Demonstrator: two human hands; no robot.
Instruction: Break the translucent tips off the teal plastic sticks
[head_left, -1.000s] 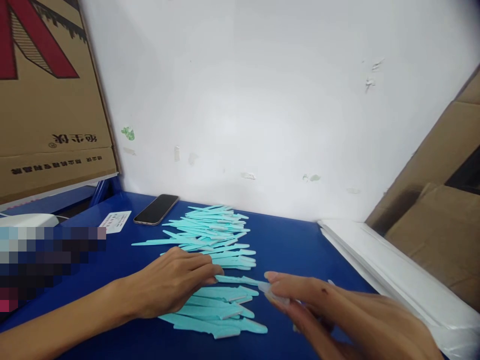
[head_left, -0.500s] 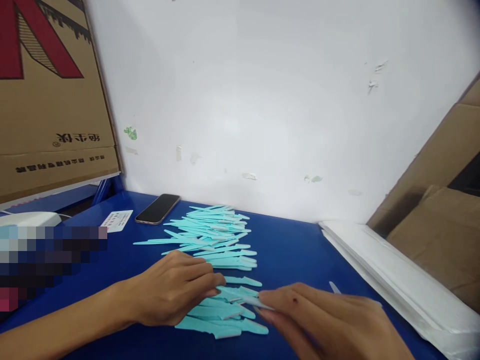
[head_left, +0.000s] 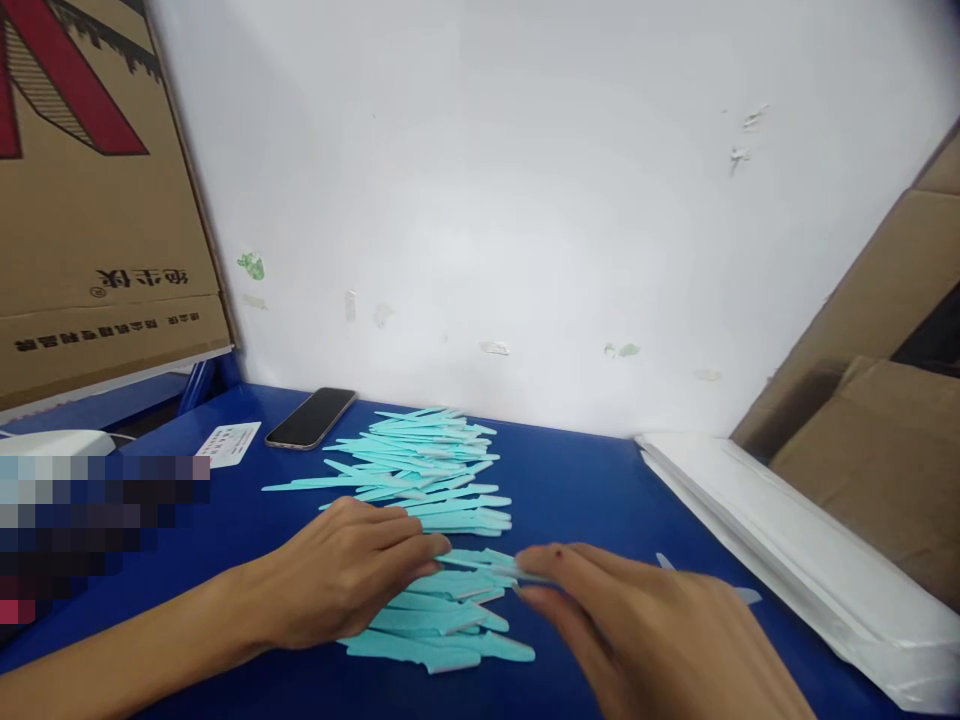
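Turquoise eyebrow razors (head_left: 420, 450) lie in a long, loose row on the blue table. Over the nearer part of the row, my left hand (head_left: 360, 570) has its fingers closed at the handle end of one razor (head_left: 480, 560). My right hand (head_left: 637, 620) pinches a translucent blade cover (head_left: 529, 574) between thumb and forefinger, at that razor's blade end. Whether the cover sits on the blade cannot be made out. Several more razors (head_left: 442, 645) rest just below the hands, partly overlapping. Beside my right hand lie clear covers (head_left: 748, 595), partly hidden by it.
A phone (head_left: 311, 418) and a printed card (head_left: 229, 444) lie at the back left. Flat white packaging (head_left: 780, 540) runs along the right edge. Cardboard boxes stand left (head_left: 90, 220) and right (head_left: 877, 450); a white wall (head_left: 480, 200) closes off the back.
My right hand has moved slightly up with the cover, off the nearer razors and to the razor by my left fingertips. My left hand has barely moved. The view has shifted slightly.
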